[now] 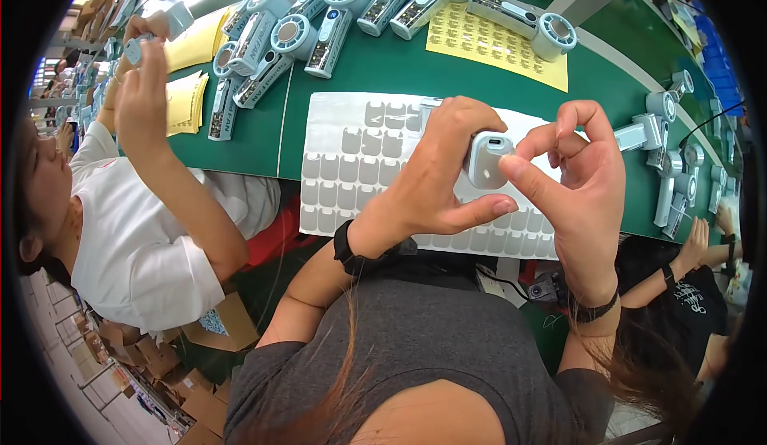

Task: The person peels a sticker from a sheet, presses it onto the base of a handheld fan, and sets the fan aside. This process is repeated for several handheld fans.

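Note:
My left hand (435,173) is closed round a light blue handheld fan (485,175), seen end-on. Its rounded base faces up, showing a small port and a grey face panel; the rest of the body is hidden behind my hand. The thumb of my right hand (579,181) presses on the right edge of that face, with the bent index finger close beside it. My other right fingers curl above. Below both hands lies a white sheet (323,137) with rows of grey notched stickers (327,193). Some spots on the sheet's upper part are bare.
Several light blue handheld fans (327,41) lie across the back of the green table (264,145), some on a yellow label sheet (495,45). More fans (667,157) lie at the right. A co-worker (144,237) sits at the left, another person's hand (695,245) at the right.

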The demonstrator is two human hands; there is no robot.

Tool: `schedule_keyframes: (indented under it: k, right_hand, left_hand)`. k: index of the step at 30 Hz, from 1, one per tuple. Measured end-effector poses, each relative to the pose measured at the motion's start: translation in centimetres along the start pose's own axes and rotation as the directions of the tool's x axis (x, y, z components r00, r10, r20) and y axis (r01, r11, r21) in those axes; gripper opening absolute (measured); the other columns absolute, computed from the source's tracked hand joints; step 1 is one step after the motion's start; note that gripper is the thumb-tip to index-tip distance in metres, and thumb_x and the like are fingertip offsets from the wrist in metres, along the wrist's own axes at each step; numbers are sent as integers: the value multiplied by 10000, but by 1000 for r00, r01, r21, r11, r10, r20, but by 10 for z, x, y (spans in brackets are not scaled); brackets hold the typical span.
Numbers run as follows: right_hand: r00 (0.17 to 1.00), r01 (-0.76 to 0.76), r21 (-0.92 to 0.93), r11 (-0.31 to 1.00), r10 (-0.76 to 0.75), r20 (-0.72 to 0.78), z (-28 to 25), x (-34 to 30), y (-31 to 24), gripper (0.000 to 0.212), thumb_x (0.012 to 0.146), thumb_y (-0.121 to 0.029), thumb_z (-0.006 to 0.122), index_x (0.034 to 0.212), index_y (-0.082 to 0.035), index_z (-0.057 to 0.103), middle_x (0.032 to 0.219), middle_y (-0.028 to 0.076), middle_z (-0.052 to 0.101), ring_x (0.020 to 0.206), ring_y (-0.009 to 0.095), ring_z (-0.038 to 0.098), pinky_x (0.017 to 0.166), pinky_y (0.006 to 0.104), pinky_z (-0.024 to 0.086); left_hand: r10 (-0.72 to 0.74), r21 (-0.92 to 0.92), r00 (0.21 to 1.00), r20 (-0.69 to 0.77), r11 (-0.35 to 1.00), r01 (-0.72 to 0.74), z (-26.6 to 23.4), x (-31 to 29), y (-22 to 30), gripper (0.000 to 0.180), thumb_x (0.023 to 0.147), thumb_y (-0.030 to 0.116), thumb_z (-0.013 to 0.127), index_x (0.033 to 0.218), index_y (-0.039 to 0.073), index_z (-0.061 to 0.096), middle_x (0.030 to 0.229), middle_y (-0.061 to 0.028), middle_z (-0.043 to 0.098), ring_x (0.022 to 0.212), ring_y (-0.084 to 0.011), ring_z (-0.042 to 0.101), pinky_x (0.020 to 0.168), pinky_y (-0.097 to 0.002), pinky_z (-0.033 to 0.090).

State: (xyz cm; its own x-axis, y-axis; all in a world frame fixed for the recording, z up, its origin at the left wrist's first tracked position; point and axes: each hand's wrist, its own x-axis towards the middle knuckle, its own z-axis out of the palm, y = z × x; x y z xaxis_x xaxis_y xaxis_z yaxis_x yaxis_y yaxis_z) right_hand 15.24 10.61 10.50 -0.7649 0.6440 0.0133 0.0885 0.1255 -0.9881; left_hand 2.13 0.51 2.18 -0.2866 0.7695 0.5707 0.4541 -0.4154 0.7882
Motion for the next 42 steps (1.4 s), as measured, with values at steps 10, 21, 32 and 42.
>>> schedule_keyframes:
  k: [10,21,32,42]
  right_hand:
    - [996,65,-24,998,-66,-53,7,-3,1,403,732,0,711,948,-102,387,737,-8,631,737,42,541,675,243,338]
    - [991,83,-44,996,-87,-102,11,-8,6,412,716,-25,717,951,-102,389,720,-35,607,699,32,495,661,243,326]
    - [991,87,-83,993,-95,-98,6,-11,9,413,707,-37,721,948,-108,393,708,-45,605,709,35,490,675,253,319]
    - [992,89,-67,994,-95,-83,4,-14,12,410,723,-10,710,968,-105,395,720,-16,585,742,52,501,717,236,324]
  left_hand:
    - [58,20,998,-28,998,-58,5,-4,-6,515,895,447,536,1149,7,451,1074,-158,504,956,-311,471,879,-406,353]
    - [54,48,998,-33,997,-53,7,-8,-3,464,902,384,533,1162,9,448,1088,-160,505,962,-310,461,893,-409,339]
    - [83,125,996,-31,989,-79,12,-8,-1,432,889,330,546,1165,13,451,1086,-164,507,976,-316,465,894,-428,332]
    - [90,131,994,-57,988,-82,16,-11,1,407,880,294,552,1162,15,457,1058,-164,505,958,-313,470,883,-425,336]
